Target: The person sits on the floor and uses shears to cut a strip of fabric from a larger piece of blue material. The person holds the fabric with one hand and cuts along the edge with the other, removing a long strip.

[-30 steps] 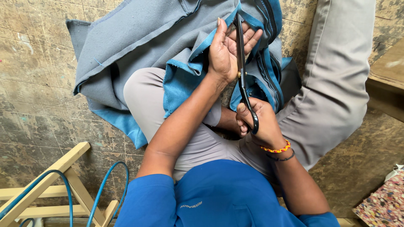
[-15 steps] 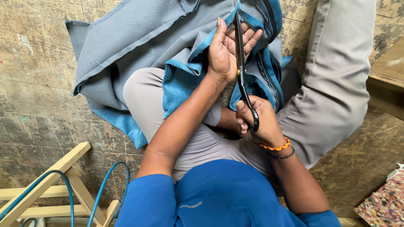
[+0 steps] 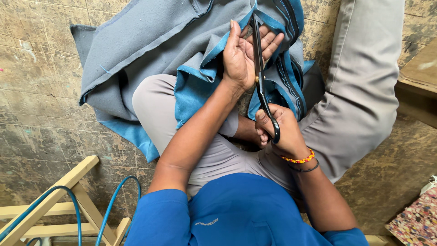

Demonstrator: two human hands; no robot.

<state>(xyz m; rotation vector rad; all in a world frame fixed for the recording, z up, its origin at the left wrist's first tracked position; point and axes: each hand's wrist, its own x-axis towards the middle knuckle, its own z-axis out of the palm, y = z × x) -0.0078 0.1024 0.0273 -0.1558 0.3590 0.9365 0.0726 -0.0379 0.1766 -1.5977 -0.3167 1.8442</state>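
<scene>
I sit on the floor with a large grey and blue fabric piece [image 3: 150,41] spread over my grey-trousered knees. My left hand [image 3: 243,57] grips the blue edge of the fabric and holds it up, fingers wrapped over the fold. My right hand [image 3: 277,132] is closed around the handles of long black scissors [image 3: 260,75]. The blades point away from me and lie against the fabric edge right beside my left fingers. A beaded bracelet sits on my right wrist.
A light wooden frame [image 3: 63,200] with a blue hose [image 3: 114,205] looped around it stands at the lower left. A wooden board [image 3: 421,73] lies at the right edge, and a speckled foam block [image 3: 416,221] at the lower right. The floor is worn plywood.
The scissors and both hands stay almost in place along the fabric edge; the blades shift only slightly.
</scene>
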